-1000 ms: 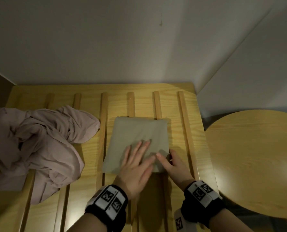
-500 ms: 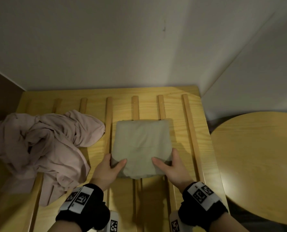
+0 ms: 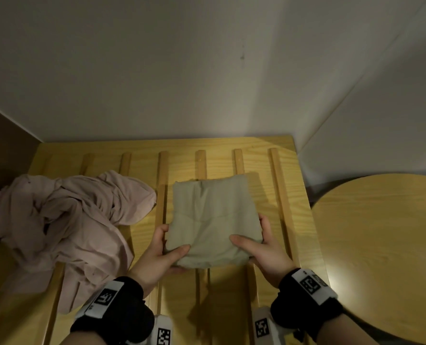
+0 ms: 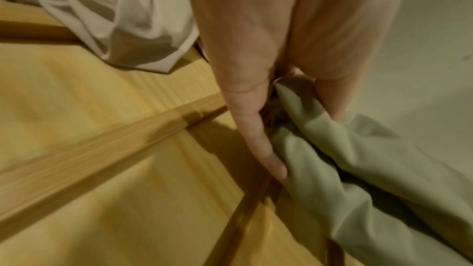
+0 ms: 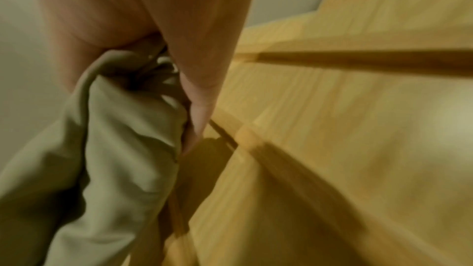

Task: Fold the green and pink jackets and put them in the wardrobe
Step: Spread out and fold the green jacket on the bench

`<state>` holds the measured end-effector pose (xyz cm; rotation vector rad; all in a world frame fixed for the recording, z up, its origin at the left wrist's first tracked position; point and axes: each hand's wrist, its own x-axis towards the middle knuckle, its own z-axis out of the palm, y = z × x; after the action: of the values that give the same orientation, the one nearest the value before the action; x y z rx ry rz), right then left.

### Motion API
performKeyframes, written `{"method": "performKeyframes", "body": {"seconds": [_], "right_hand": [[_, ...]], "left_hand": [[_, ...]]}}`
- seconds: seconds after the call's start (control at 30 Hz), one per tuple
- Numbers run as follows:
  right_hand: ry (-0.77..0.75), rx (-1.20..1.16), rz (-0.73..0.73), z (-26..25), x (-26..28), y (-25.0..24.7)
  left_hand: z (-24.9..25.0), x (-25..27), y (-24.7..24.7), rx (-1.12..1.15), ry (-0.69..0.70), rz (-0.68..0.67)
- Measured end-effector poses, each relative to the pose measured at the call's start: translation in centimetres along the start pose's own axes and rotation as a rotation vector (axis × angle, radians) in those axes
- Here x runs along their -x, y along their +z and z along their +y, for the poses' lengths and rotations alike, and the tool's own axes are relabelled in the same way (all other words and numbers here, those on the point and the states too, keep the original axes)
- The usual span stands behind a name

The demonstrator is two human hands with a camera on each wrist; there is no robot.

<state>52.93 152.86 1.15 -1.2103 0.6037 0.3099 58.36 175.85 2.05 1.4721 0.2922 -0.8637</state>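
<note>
The green jacket (image 3: 213,220) is folded into a small square bundle and sits lifted a little above the slatted wooden bed base (image 3: 264,158). My left hand (image 3: 161,247) grips its near left corner, thumb on top and fingers underneath. My right hand (image 3: 259,245) grips the near right corner the same way. In the left wrist view the green jacket (image 4: 358,169) hangs from my fingers (image 4: 258,143). The right wrist view shows the green jacket (image 5: 107,149) bunched in my grip. The pink jacket (image 3: 62,222) lies crumpled on the left of the slats.
A round wooden table (image 3: 381,250) stands right of the bed base. White walls (image 3: 182,70) close in behind and to the right. A dark panel (image 3: 3,140) borders the left side. The wardrobe is not in view.
My left hand left the top of the bundle and took its left edge. Both hands now hold the green jacket by its near corners and have raised it off the slats.
</note>
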Motion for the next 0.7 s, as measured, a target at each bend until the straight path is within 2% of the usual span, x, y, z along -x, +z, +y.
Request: {"method": "performKeyframes", "body": {"seconds": [0.17,0.37,0.47,0.7], "right_hand": [[-0.115,0.0,0.05,-3.2,-1.3,-1.8],[-0.24,-0.058,0.15,-8.3,-4.1,-5.9],[-0.267,-0.091,0.223,-10.0,-5.6,-7.7],[-0.26,-0.089,0.297,-11.0,-9.3,-10.2]], "left_hand": [[2.9,-1.9,2.1,-0.043,0.152,0.052],[6.7,-6.6,7.2,0.024,0.336,0.125],[8.0,-9.2,10.0,0.046,0.351,0.116],[8.7,-13.8,13.8,0.061,0.272,0.262]]}}
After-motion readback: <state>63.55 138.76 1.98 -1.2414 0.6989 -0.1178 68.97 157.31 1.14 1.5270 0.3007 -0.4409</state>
